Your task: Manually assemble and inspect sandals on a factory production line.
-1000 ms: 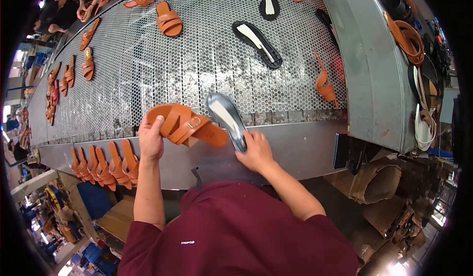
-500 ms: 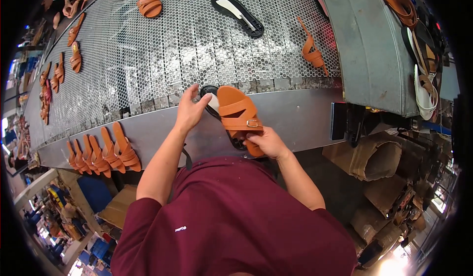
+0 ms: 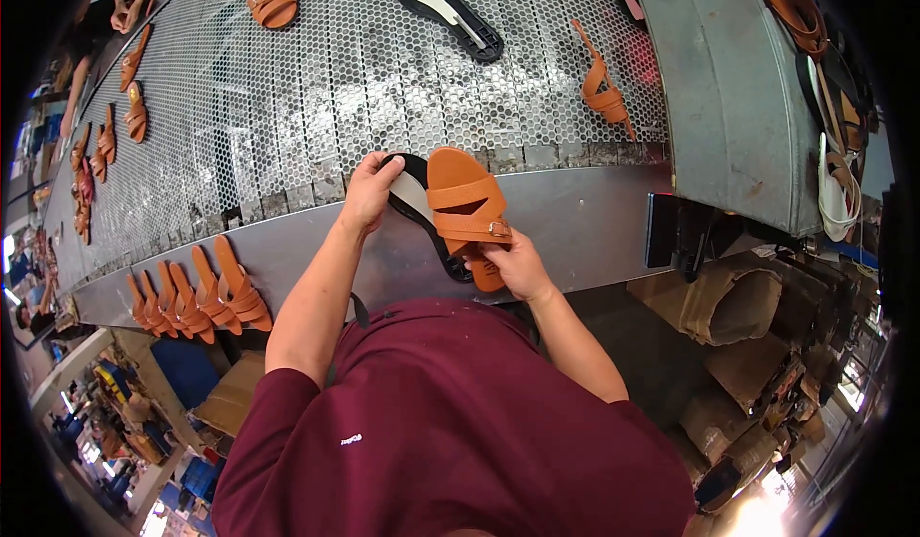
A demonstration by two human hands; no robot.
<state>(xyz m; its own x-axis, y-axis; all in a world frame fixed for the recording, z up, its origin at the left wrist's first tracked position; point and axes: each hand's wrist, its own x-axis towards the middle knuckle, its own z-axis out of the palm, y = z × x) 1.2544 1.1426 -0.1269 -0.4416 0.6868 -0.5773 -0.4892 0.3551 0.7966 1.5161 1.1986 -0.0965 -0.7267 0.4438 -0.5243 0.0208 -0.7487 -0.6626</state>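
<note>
My left hand (image 3: 367,194) pinches the toe end of a black shoe sole (image 3: 410,200), whose upper face carries a whitish strip. My right hand (image 3: 518,265) is closed on a tan slide sandal (image 3: 467,195) with crossing straps and a small buckle, gripping it between the straps and the heel. The sandal lies alongside the sole and partly covers its right side, toe pointing away from me. Both are over the metal ledge (image 3: 585,226) at the near side of the mesh conveyor.
On the mesh conveyor (image 3: 345,87) lie another black sole (image 3: 450,18), a tan sandal on its side (image 3: 603,91) and several more sandals at left. A row of sandals (image 3: 240,288) leans along the ledge's left. A grey machine housing (image 3: 733,96) stands at right; cardboard boxes (image 3: 733,305) sit below.
My left hand, previously spread beside the sole, has closed on its toe end. The sandal has shifted slightly away from me, and more of the sole shows. The sole on the conveyor sits slightly farther up-left.
</note>
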